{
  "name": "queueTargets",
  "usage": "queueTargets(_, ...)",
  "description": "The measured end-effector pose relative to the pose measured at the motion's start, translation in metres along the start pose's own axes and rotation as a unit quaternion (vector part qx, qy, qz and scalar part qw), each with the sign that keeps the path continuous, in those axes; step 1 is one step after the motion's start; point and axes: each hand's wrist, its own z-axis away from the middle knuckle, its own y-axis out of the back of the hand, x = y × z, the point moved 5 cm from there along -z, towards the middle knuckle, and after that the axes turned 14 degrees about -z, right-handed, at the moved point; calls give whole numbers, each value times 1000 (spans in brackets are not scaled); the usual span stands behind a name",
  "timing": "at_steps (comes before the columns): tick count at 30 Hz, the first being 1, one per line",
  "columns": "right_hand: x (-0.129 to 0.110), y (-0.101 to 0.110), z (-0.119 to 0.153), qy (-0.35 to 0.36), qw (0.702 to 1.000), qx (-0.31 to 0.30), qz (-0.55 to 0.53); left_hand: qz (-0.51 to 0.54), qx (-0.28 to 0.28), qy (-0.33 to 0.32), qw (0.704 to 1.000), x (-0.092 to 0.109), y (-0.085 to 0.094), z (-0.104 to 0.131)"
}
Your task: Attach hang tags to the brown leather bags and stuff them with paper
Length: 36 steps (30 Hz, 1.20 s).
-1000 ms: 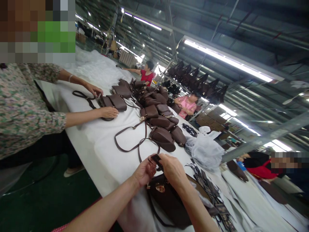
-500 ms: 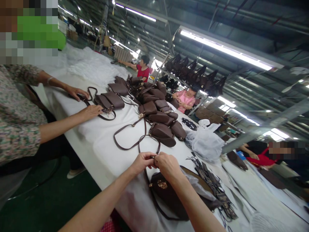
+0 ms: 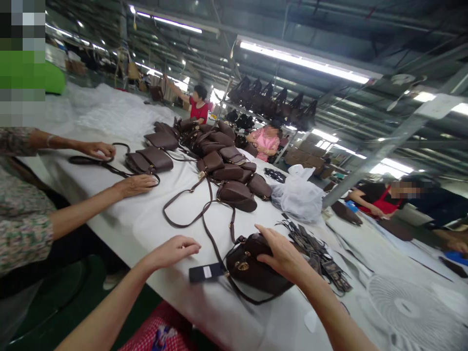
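A dark brown handbag [image 3: 252, 270] with a gold-coloured emblem rests on the white table in front of me. My right hand [image 3: 281, 253] lies over its top, thumb and fingers spread apart and touching it. The bag's long strap [image 3: 209, 234] runs away toward the other bags. Beside the bag's left end lies a black hang tag [image 3: 205, 272] with a white label. My left hand [image 3: 173, 252] hovers just above and left of that tag, empty, its fingers loosely extended and slightly bent.
Several brown bags [image 3: 234, 195] are piled farther back. At left, a co-worker's hands [image 3: 137, 185] handle another bag [image 3: 149, 162] and its strap. Black tags with cords [image 3: 321, 258] lie right of my bag, near clear plastic [image 3: 298, 195] and a white fan [image 3: 407, 304].
My hands have parted: the left moved left, away from the strap, the right settled on the bag. The hang tag now shows on the table. The bag's open top now looks closed.
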Motion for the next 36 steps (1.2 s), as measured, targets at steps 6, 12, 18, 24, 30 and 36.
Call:
queueTargets(6, -10, 22, 26, 22, 997, 77, -9, 19, 62, -15, 998, 47, -67, -76)
queueTargets(12, -24, 7, 89, 89, 986, 140, 25, -44, 120, -92, 988, 59, -66, -84)
queueTargets(18, -36, -81, 109, 161, 959, 206, 112, -216, 34, -108, 970, 43, -65, -26)
queueTargets(24, -15, -146, 85, -51, 982, 100, 154, -362, -28, -130, 923, 32, -93, 9)
queueTargets(30, -30, -170, 78, 21, 985, 68, 159, -229, -29, -114, 966, 44, -81, 1)
queueTargets(36, -68, -159, 81, 141, 985, 61, 74, -108, 42, -75, 990, 62, -85, -12)
